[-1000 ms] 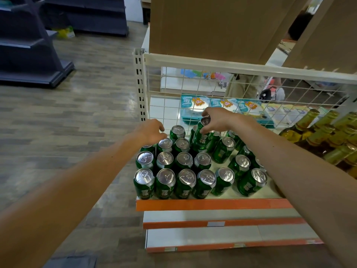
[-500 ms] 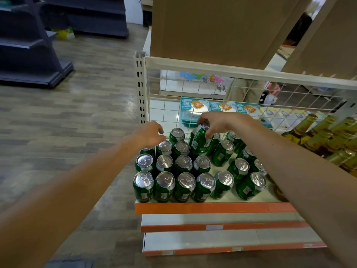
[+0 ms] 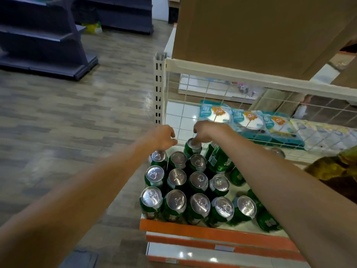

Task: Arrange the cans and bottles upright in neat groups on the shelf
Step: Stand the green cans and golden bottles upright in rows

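Cans [image 3: 177,202] stand upright in green rows on the shelf [image 3: 212,232], lower centre of the frame. Right hand [image 3: 209,132] grips the top of a back can [image 3: 193,148] beside the wire grid [image 3: 193,105]. Left hand [image 3: 164,137] hovers above the back-left corner, fingers curled on nothing (slightly blurred). Bottles [image 3: 336,165] show blurred at the right edge.

Bare forearms, bare left hand [image 3: 163,137] and right hand [image 3: 207,132].
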